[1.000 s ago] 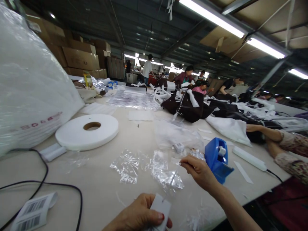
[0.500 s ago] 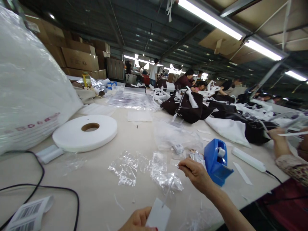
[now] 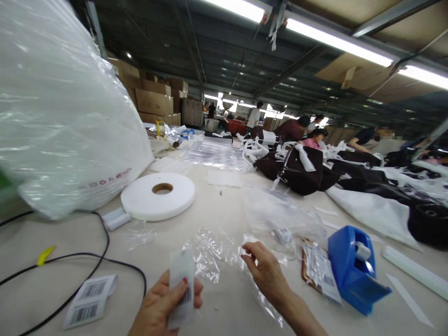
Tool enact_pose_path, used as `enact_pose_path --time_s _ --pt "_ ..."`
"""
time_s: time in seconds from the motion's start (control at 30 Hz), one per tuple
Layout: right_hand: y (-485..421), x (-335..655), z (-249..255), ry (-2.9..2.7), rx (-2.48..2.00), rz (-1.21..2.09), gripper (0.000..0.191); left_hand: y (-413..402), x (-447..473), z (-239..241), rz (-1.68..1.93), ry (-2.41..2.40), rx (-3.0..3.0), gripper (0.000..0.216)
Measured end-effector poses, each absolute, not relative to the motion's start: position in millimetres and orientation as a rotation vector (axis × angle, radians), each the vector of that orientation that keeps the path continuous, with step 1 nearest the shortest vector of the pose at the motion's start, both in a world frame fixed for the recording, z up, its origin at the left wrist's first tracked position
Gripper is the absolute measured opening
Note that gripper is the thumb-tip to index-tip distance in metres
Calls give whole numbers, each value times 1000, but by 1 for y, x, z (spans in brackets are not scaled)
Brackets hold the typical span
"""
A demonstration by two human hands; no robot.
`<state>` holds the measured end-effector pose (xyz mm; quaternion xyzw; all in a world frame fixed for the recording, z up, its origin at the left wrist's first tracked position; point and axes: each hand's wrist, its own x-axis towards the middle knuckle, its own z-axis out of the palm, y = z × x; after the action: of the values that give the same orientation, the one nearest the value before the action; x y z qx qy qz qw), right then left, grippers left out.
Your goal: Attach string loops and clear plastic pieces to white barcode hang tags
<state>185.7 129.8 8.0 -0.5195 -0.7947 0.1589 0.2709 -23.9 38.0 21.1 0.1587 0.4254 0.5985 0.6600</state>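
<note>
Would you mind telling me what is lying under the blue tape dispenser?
A flat packet with printed labels pokes out from the left of the blue tape dispenser, on the table. Whether it reaches beneath is hidden by the dispenser's body.

Red-painted nails, bare forearms

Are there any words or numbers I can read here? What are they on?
None can be read.
Barcode label on the table: bars show, digits too small.
Tag in the left hand: dark print, blurred.
Big plastic bag: red print, too blurred.
Packet by the tape dispenser: print too small.
</note>
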Motion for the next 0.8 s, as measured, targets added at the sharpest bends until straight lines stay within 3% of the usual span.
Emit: enact_pose_path --time_s 0.17,0.5,0.8 --pt "140 138 6 -2199 -1437 471 11 48 -59 33 1663 1188 183 46" --pt "201 82 -13 -2236 -1761 445 19 41 -67 24 1621 1199 238 34" --pt "199 96 8 -2263 -1334 584 9 46 -77 22 1599 1221 291 33"
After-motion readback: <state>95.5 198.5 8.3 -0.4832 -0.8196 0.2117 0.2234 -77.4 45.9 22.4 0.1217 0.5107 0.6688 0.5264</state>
